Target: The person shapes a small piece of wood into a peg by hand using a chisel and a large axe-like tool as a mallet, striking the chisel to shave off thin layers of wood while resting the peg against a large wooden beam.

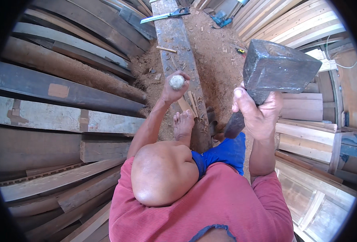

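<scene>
My left hand (170, 92) is closed round the upright handle of a chisel (177, 82). Its round, pale, battered end faces up, and the blade is hidden below. Raised at the right, my right hand (261, 115) grips a wooden mallet (281, 66) by its dark handle. The mallet's big wedge-shaped head stands above that hand, apart from the chisel. Just beneath the left hand lies a light strip of wood (183, 104) on a long worn plank (179, 40). My bare foot (183, 126) rests on the wood there.
A handsaw (165, 17) lies across the plank's far end. Beyond it to the right is a blue power tool (222, 19) on the shavings-covered floor. A small yellow-black object (240, 51) lies nearer. Stacked boards (61, 88) line the left, with more lumber (305, 137) at right.
</scene>
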